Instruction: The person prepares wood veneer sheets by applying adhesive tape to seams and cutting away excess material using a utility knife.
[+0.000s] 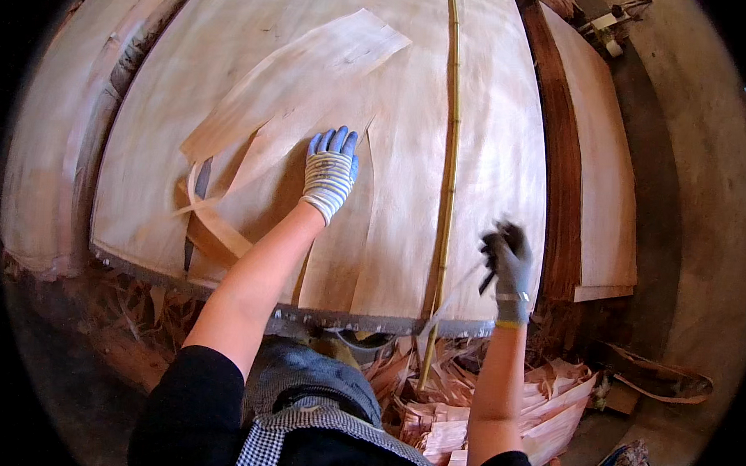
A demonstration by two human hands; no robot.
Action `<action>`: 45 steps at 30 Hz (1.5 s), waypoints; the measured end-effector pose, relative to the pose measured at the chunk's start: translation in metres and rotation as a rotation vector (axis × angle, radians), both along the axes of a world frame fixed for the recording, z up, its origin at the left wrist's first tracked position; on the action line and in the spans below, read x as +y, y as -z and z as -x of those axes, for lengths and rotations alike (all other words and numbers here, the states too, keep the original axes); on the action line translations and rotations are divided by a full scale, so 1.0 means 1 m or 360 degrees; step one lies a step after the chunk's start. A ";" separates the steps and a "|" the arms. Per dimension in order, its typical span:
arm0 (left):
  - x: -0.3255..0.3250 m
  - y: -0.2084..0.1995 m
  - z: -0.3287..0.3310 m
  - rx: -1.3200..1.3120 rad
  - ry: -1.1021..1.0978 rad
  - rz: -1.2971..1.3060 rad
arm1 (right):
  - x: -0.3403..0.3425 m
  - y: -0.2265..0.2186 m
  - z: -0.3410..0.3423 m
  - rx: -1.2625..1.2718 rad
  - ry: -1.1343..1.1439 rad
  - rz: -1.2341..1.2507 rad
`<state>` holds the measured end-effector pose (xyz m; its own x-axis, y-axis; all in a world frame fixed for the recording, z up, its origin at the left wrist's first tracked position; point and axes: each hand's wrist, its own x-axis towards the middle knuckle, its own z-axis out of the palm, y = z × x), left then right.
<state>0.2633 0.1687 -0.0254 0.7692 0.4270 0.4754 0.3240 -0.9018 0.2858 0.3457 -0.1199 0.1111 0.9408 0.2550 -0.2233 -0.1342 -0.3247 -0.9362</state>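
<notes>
My left hand (pixel 330 172), in a striped glove with blue fingertips, lies flat on a thin wood veneer sheet (pixel 333 260), fingers stretched out. Beside it, a torn veneer piece (pixel 313 75) and a narrow curled veneer strip (pixel 217 227) rest on the large stack of veneer (pixel 497 89). At the stack's right side, my right hand (pixel 508 254), in a grey glove with dark fingers, is raised and smeared by motion. Its fingers are curled round something dark and slim that I cannot make out. A pale, thin streak trails from near it toward the front edge.
A thin bamboo pole (pixel 451 153) runs lengthwise over the stack and past its front edge. More veneer stacks stand at the left (pixel 55 156) and right (pixel 597 159). Veneer scraps (pixel 539 403) are heaped below the front edge. A crumpled bag (pixel 626 462) lies on the floor.
</notes>
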 end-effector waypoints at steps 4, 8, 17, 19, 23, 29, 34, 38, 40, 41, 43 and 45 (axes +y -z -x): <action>0.007 0.009 -0.017 0.0082 -0.0010 0.0089 | 0.117 0.044 -0.039 0.0326 -0.0410 0.0454; -0.005 -0.004 -0.023 0.0043 0.0009 0.0149 | 0.183 0.112 -0.072 0.0143 -0.0676 0.0563; 0.006 0.016 -0.021 0.0112 0.0064 0.0065 | 0.185 0.107 -0.065 -0.0284 -0.0826 0.1341; 0.006 0.013 -0.027 0.0212 0.0564 -0.0092 | 0.186 0.109 -0.065 -0.0327 -0.0783 0.1365; 0.008 0.010 -0.032 0.0471 0.0648 -0.0248 | 0.169 0.115 -0.049 -0.0501 -0.0855 0.1182; 0.018 -0.018 -0.047 0.0765 0.0872 0.0190 | 0.124 0.087 -0.055 -0.0771 -0.0745 0.1281; -0.010 0.018 0.065 0.0223 0.0267 0.0116 | 0.076 0.027 0.055 0.0912 -0.1869 0.0523; -0.069 0.001 0.137 0.0261 -0.0064 0.0448 | 0.091 0.045 0.096 0.0800 -0.1464 0.0371; -0.079 0.001 0.143 0.0129 -0.0359 0.0610 | 0.125 0.073 0.092 0.0626 -0.1240 0.0503; -0.079 0.001 0.144 0.0197 -0.0374 0.0581 | 0.139 0.084 0.090 0.0465 -0.1246 0.0605; -0.081 0.001 0.139 0.0324 -0.0361 0.0528 | 0.144 0.131 0.079 -0.0013 -0.1187 0.0712; -0.077 0.006 0.141 0.0360 -0.0156 0.0336 | 0.145 0.151 0.079 -0.0272 -0.1147 0.0731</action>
<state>0.1224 0.0915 -0.0318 0.7956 0.5752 0.1902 0.4828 -0.7916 0.3745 0.2668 0.0254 -0.0403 0.6149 0.7206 -0.3203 0.3800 -0.6267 -0.6804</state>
